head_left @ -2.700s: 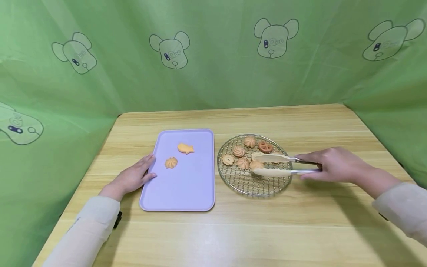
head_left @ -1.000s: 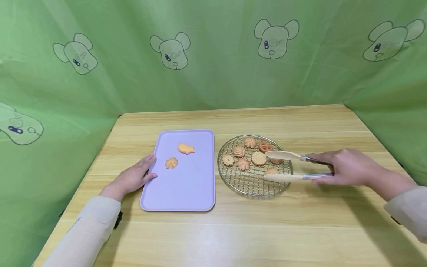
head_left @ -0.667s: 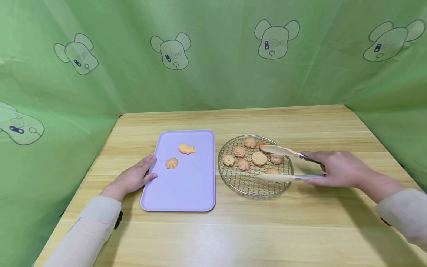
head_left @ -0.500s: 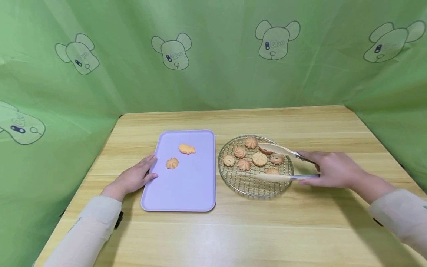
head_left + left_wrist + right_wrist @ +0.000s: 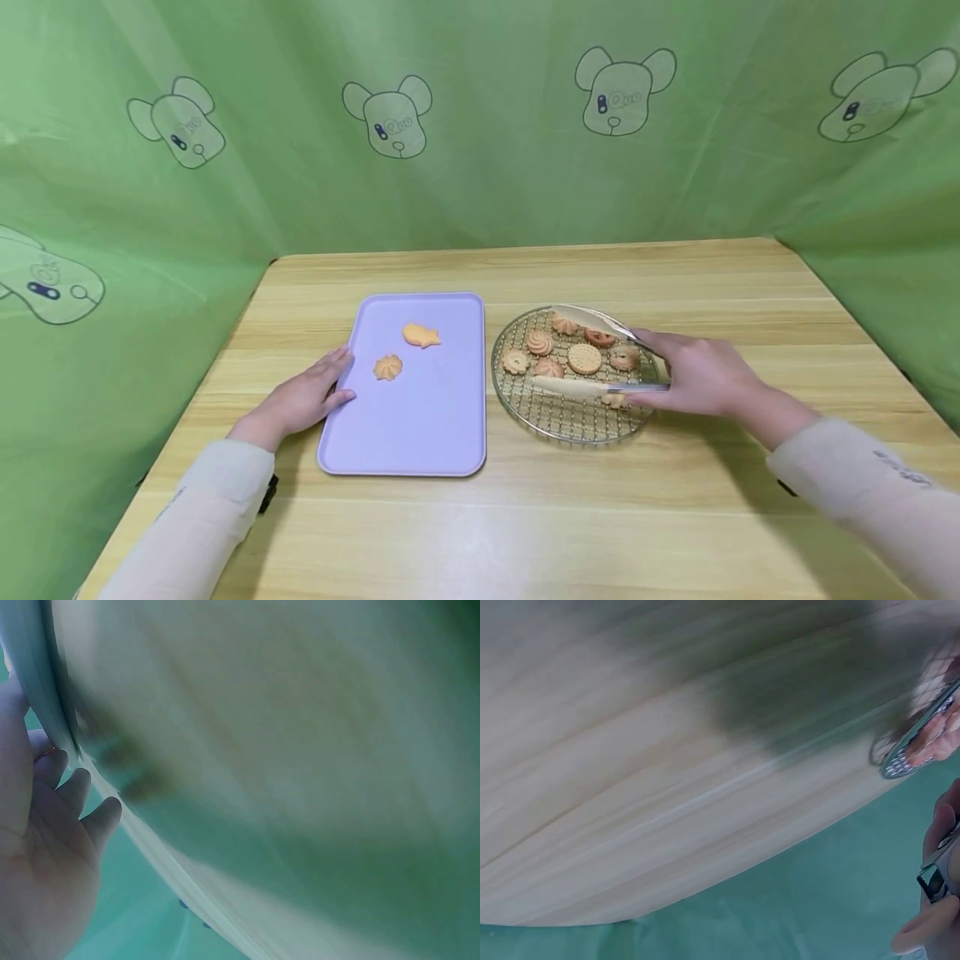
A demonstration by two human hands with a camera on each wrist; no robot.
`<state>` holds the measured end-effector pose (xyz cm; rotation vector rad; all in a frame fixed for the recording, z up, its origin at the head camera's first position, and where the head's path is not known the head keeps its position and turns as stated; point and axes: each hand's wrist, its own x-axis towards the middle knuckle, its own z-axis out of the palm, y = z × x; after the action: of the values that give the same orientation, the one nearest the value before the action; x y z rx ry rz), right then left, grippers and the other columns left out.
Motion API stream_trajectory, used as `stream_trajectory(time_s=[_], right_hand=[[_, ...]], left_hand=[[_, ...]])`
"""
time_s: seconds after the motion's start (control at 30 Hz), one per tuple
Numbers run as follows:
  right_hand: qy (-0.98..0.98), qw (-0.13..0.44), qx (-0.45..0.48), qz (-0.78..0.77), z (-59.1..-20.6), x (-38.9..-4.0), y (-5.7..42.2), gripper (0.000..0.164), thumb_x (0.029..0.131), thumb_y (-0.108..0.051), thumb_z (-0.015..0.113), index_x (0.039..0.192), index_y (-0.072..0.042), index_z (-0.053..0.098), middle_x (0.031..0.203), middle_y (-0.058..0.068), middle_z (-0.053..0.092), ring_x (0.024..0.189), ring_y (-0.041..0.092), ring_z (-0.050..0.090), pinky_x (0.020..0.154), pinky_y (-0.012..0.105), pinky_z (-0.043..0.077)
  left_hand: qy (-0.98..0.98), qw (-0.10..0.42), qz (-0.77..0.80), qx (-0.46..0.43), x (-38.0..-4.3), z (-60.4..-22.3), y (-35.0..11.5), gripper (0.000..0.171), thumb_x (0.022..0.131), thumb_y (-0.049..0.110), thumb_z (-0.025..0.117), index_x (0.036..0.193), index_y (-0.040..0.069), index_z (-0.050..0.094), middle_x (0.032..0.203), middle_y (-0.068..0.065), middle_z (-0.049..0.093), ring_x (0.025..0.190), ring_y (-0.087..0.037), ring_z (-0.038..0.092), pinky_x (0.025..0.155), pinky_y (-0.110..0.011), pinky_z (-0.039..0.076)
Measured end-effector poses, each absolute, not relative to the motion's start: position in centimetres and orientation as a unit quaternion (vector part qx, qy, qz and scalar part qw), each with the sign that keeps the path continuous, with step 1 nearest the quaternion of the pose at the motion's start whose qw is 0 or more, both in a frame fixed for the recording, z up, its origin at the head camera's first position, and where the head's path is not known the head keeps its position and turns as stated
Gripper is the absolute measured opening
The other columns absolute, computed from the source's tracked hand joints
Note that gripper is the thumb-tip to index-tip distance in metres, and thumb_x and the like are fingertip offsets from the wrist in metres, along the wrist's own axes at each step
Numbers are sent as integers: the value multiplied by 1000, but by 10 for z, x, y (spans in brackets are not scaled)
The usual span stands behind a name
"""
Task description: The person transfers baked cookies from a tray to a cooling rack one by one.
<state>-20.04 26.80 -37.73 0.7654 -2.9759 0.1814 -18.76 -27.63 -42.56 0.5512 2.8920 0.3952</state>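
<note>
My left hand (image 5: 296, 398) rests at the left rim of a lilac tray (image 5: 412, 433), fingers and thumb touching its edge. A fish-shaped cookie (image 5: 421, 335) and a flower-shaped cookie (image 5: 387, 367) lie on the tray. My right hand (image 5: 701, 375) holds tongs (image 5: 572, 387) with cream-coloured tips and metal arms. Their arms are spread apart over a round wire rack (image 5: 540, 423), with nothing gripped between the tips. Several cookies lie on the rack, among them a round dotted cookie (image 5: 584, 359) and a swirl cookie (image 5: 539, 342). The upper tong tip partly covers a flower-shaped cookie and a pretzel (image 5: 599, 337).
The wooden table (image 5: 480, 533) carries the tray and, to its right, the rack. Behind and on both sides hangs a green curtain (image 5: 495, 192) with printed bear heads. In the right wrist view, the rack (image 5: 900, 763) shows only at the right edge.
The tongs drew back right, uncovering the dotted cookie, then swept left and away from me across the rack, their arms spread wider. My left hand and the tray cookies have stayed in place.
</note>
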Motion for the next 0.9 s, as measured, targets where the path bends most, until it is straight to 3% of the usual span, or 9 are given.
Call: stream_trajectory(time_s=[0.17,0.3,0.57,0.8,0.9], right_hand=[[-966,31,246,73,-378,-204,249,104,68,-73,67,143,-4,42,115,20,64,50,11,49,45,31,45],[-965,37,250,76,-379,-208,237,104,69,-74,66,143,-5,43,122,23,60,63,18,58,48,34,49],[-962,37,260,77,-380,-214,216,105,69,-73,67,142,-2,42,124,24,58,75,29,65,47,32,48],[-960,21,269,78,-382,-219,198,106,69,-72,67,146,-5,37,110,20,65,49,12,50,43,25,42],[-959,20,272,81,-380,-221,190,105,70,-72,67,145,-5,38,106,17,66,49,11,47,44,26,43]], left_hand=[[970,85,132,185,-188,-428,-277,66,100,35,48,150,0,23,155,-17,18,141,-35,18,112,-49,22],[970,84,132,185,-187,-428,-277,66,100,35,49,150,0,24,155,-17,18,141,-35,19,112,-49,22],[969,87,135,185,-186,-426,-276,65,100,33,49,149,-1,24,155,-18,18,140,-36,19,112,-50,22],[969,87,133,187,-186,-427,-278,65,100,34,49,150,-1,24,155,-18,18,140,-36,19,112,-50,23],[969,86,133,188,-186,-428,-278,65,100,34,49,150,-1,24,155,-18,18,140,-36,19,111,-50,23]])
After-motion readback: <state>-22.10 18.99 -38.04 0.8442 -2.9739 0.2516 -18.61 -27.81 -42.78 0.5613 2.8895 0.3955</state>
